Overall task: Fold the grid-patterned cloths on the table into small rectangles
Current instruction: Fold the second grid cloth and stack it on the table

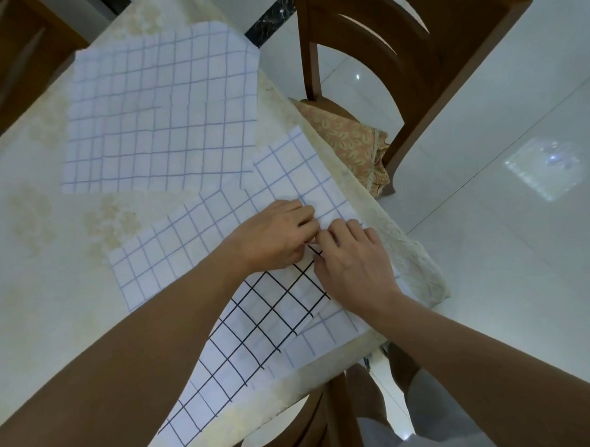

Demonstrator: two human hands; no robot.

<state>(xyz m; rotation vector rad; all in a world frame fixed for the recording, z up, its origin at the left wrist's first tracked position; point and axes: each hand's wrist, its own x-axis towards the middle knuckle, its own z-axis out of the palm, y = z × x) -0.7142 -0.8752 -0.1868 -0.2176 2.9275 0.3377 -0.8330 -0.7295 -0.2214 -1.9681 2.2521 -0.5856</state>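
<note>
Hands meet fingertip to fingertip: the left hand and right hand both pinch an edge of the black-grid cloth, probably to line up a fold. It lies over a blue-grid cloth by the surface's right edge. Another blue-grid cloth lies toward the far edge.

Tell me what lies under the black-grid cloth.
A blue-grid cloth sticks out from under the black-grid cloth on its far and right sides. How far it reaches underneath is covered.
</note>
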